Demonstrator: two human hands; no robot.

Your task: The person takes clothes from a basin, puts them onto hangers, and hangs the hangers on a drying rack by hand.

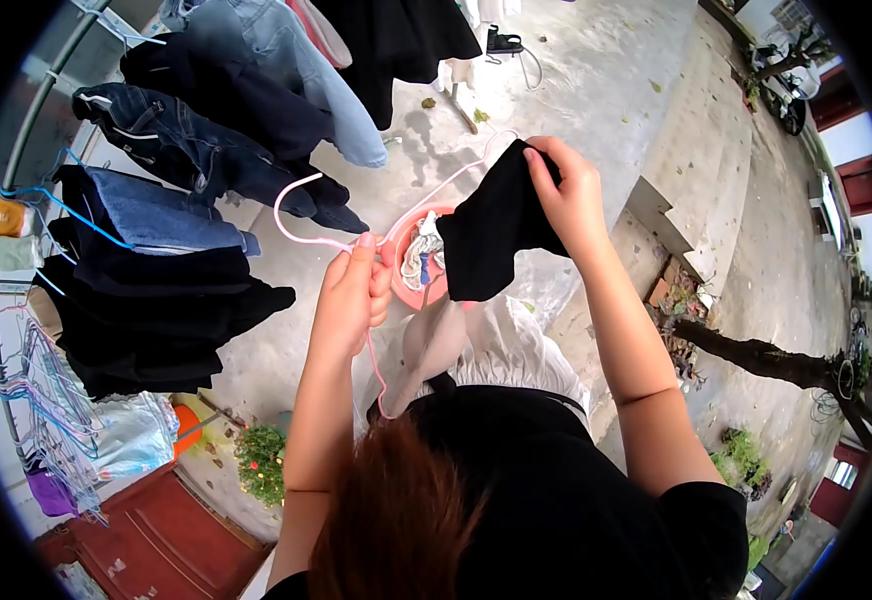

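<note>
My left hand (353, 290) is closed round the neck of a pink clothes hanger (290, 234), whose hook points up and to the left. One arm of the hanger reaches toward the upper right; the other hangs down below my fist. A black garment (491, 225) hangs from my right hand (568, 195), which pinches its upper edge close to the hanger's far end. What kind of garment it is I cannot make out. Partly hidden beneath is a pink basin (418, 293) with a white and blue cloth (422, 250) inside.
Dark and blue clothes (206, 150) hang on a metal rack (18, 160) at the left. Several bare hangers (51, 400) bunch lower on it. A potted plant (259, 463) stands at lower left. Concrete steps (676, 225) and a tree trunk (756, 355) are at the right.
</note>
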